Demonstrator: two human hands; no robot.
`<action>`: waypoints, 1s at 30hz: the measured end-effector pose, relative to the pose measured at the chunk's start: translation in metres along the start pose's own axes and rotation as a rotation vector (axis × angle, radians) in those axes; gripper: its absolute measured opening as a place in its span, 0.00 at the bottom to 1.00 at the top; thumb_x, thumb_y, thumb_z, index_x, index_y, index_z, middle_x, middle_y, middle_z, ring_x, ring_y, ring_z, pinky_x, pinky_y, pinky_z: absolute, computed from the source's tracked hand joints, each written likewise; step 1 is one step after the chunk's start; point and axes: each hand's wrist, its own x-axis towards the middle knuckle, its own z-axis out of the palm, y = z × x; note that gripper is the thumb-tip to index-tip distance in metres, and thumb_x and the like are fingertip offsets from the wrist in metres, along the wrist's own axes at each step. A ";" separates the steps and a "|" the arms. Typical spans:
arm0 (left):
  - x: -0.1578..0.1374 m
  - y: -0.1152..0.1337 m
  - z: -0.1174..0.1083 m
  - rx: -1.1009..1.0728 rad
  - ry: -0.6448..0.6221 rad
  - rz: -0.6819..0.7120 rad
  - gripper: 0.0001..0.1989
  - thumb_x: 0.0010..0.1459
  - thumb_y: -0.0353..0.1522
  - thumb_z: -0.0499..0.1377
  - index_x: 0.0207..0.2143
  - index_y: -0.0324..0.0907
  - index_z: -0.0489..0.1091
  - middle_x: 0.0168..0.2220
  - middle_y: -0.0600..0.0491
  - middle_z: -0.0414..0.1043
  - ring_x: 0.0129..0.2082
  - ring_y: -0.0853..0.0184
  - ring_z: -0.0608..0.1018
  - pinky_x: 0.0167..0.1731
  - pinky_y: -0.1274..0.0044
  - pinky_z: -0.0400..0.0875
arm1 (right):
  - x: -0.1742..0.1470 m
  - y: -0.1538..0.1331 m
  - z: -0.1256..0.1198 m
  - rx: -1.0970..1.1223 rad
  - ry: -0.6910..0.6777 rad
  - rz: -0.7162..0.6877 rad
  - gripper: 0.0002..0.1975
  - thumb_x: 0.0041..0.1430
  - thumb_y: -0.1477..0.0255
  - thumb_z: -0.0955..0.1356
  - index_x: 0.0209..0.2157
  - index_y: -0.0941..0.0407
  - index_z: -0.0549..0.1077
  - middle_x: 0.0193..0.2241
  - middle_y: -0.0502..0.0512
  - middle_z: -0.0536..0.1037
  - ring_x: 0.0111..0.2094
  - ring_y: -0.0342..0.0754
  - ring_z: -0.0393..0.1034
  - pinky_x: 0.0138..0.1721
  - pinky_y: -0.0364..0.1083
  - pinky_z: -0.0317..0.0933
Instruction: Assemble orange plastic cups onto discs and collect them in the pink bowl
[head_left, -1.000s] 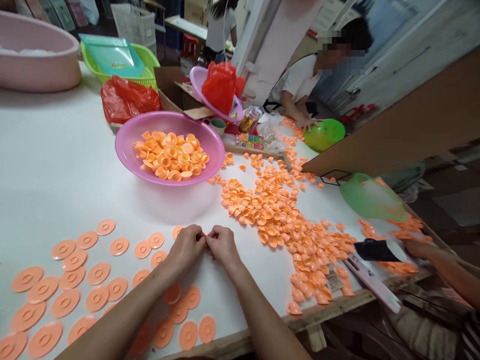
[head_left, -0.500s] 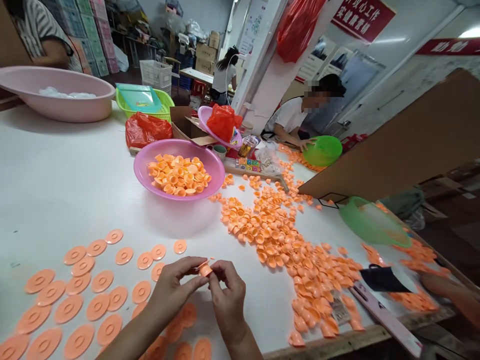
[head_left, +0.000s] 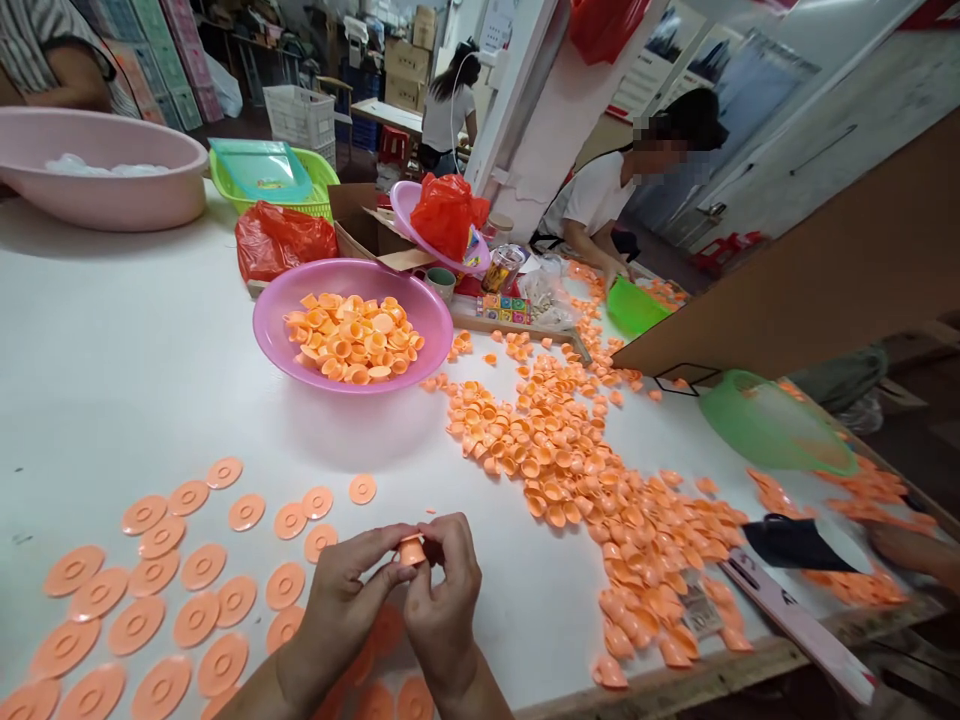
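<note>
Between the fingertips of my left hand (head_left: 341, 590) and my right hand (head_left: 446, 600) is a small orange plastic cup (head_left: 411, 550), gripped from both sides just above the white table. A tiny orange scrap (head_left: 430, 511) lies beyond my fingers. Flat round orange discs (head_left: 199, 615), each with a raised ring, are spread to the left of my hands and partly under my forearms. To the right spreads a large heap of orange cups (head_left: 555, 440). A pink basin (head_left: 281, 335) with more orange cups in it stands ahead of my hands.
A larger pale pink basin (head_left: 97, 195) stands far left, near a green basket (head_left: 319, 175) and a red plastic bag (head_left: 285, 245). A cardboard panel (head_left: 795, 260) rises at right. A person (head_left: 600, 215) handles a green bowl (head_left: 634, 307); another hand (head_left: 907, 545) is at the right edge.
My hands have drawn closer around the orange cup and shifted it slightly. A tiny scrap now shows on the table beyond. The person at the back has tipped the green bowl.
</note>
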 end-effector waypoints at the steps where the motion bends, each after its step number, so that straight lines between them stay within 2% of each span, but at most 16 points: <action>1: 0.003 -0.001 0.000 0.026 -0.021 0.015 0.13 0.59 0.38 0.60 0.45 0.51 0.77 0.44 0.52 0.80 0.44 0.60 0.80 0.45 0.71 0.76 | 0.003 0.002 0.001 0.011 -0.015 0.027 0.08 0.57 0.80 0.62 0.35 0.54 0.68 0.28 0.51 0.67 0.28 0.46 0.65 0.27 0.44 0.63; 4: 0.025 0.005 -0.007 0.140 -0.009 0.095 0.14 0.61 0.38 0.58 0.47 0.48 0.75 0.44 0.51 0.79 0.42 0.62 0.80 0.43 0.73 0.76 | 0.023 0.007 -0.007 0.060 -0.172 0.136 0.06 0.57 0.76 0.64 0.37 0.54 0.71 0.30 0.51 0.71 0.25 0.43 0.66 0.24 0.41 0.62; 6: 0.056 0.020 -0.021 0.263 0.133 0.152 0.14 0.61 0.40 0.57 0.47 0.47 0.74 0.42 0.51 0.79 0.40 0.63 0.79 0.41 0.73 0.74 | 0.043 0.013 -0.022 0.069 -0.265 0.189 0.09 0.57 0.73 0.67 0.41 0.54 0.73 0.34 0.53 0.74 0.24 0.42 0.67 0.23 0.41 0.62; 7: 0.076 0.030 -0.031 0.336 0.234 0.174 0.15 0.61 0.40 0.57 0.47 0.46 0.73 0.42 0.51 0.79 0.39 0.63 0.79 0.41 0.73 0.74 | 0.053 0.019 -0.032 0.049 -0.269 0.206 0.11 0.56 0.72 0.67 0.42 0.54 0.74 0.35 0.54 0.74 0.25 0.43 0.68 0.23 0.41 0.63; 9: 0.120 0.049 -0.053 0.496 0.429 0.212 0.16 0.59 0.43 0.58 0.44 0.45 0.74 0.40 0.50 0.78 0.39 0.61 0.77 0.42 0.70 0.72 | 0.070 0.036 -0.054 -0.037 -0.184 0.245 0.09 0.57 0.69 0.66 0.39 0.55 0.75 0.34 0.54 0.75 0.25 0.44 0.69 0.24 0.42 0.63; 11: 0.157 0.063 -0.072 0.684 0.462 0.246 0.17 0.59 0.43 0.58 0.45 0.43 0.74 0.42 0.47 0.77 0.46 0.55 0.75 0.47 0.64 0.68 | 0.081 0.059 -0.076 -0.154 -0.059 0.307 0.09 0.57 0.67 0.66 0.33 0.56 0.75 0.30 0.54 0.75 0.24 0.45 0.69 0.25 0.43 0.63; 13: 0.173 0.067 -0.082 0.798 0.488 0.295 0.19 0.58 0.43 0.58 0.48 0.43 0.73 0.47 0.46 0.75 0.51 0.51 0.71 0.50 0.61 0.64 | 0.086 0.081 -0.094 -0.258 0.033 0.345 0.09 0.56 0.67 0.65 0.30 0.57 0.75 0.28 0.55 0.75 0.24 0.46 0.69 0.27 0.45 0.64; 15: 0.165 0.058 -0.080 0.811 0.417 0.360 0.16 0.60 0.42 0.57 0.46 0.44 0.73 0.46 0.47 0.75 0.49 0.53 0.72 0.49 0.63 0.65 | 0.088 0.098 -0.102 -0.341 0.062 0.322 0.10 0.56 0.67 0.65 0.31 0.57 0.75 0.31 0.56 0.76 0.27 0.48 0.69 0.30 0.46 0.64; 17: 0.138 0.037 -0.073 0.759 0.211 0.390 0.12 0.61 0.39 0.54 0.40 0.45 0.74 0.41 0.50 0.76 0.42 0.59 0.75 0.44 0.69 0.68 | 0.091 0.108 -0.100 -0.396 0.047 0.271 0.10 0.56 0.66 0.65 0.32 0.57 0.75 0.33 0.57 0.77 0.30 0.49 0.69 0.33 0.46 0.63; 18: 0.123 0.024 -0.069 0.735 0.095 0.369 0.11 0.62 0.37 0.54 0.39 0.45 0.75 0.39 0.50 0.75 0.40 0.62 0.75 0.42 0.71 0.68 | 0.094 0.110 -0.096 -0.418 0.031 0.254 0.11 0.57 0.65 0.65 0.32 0.57 0.75 0.33 0.58 0.77 0.31 0.49 0.69 0.34 0.46 0.63; 20: 0.094 -0.003 -0.061 0.755 -0.031 0.259 0.10 0.59 0.33 0.55 0.40 0.45 0.75 0.40 0.50 0.74 0.40 0.62 0.74 0.39 0.72 0.68 | 0.099 0.110 -0.086 -0.466 -0.010 0.242 0.12 0.56 0.63 0.66 0.30 0.57 0.75 0.31 0.57 0.76 0.30 0.49 0.68 0.35 0.47 0.62; 22: 0.076 -0.024 -0.055 0.852 -0.062 0.127 0.11 0.55 0.30 0.57 0.40 0.45 0.75 0.40 0.49 0.74 0.41 0.60 0.73 0.39 0.71 0.66 | 0.102 0.104 -0.074 -0.509 -0.051 0.236 0.11 0.55 0.64 0.67 0.27 0.57 0.75 0.28 0.56 0.74 0.30 0.49 0.67 0.34 0.47 0.61; 24: 0.067 -0.034 -0.045 0.939 -0.096 0.055 0.08 0.54 0.28 0.57 0.34 0.45 0.75 0.38 0.50 0.73 0.39 0.60 0.72 0.37 0.70 0.63 | 0.099 0.094 -0.064 -0.480 -0.111 0.201 0.09 0.55 0.67 0.67 0.25 0.56 0.75 0.27 0.54 0.73 0.29 0.49 0.67 0.33 0.46 0.60; 27: 0.063 -0.034 -0.020 0.924 -0.187 0.093 0.08 0.54 0.25 0.55 0.27 0.43 0.72 0.35 0.51 0.71 0.38 0.62 0.70 0.36 0.70 0.59 | 0.080 0.072 -0.053 -0.303 -0.259 0.126 0.07 0.58 0.71 0.67 0.29 0.55 0.76 0.27 0.52 0.73 0.30 0.47 0.69 0.33 0.44 0.61; 30: 0.057 -0.030 0.006 0.801 -0.254 0.151 0.08 0.52 0.24 0.56 0.31 0.43 0.71 0.35 0.52 0.69 0.37 0.63 0.69 0.37 0.71 0.59 | 0.052 0.055 -0.044 -0.219 -0.368 0.084 0.08 0.62 0.74 0.65 0.32 0.54 0.76 0.28 0.52 0.73 0.30 0.45 0.70 0.34 0.42 0.62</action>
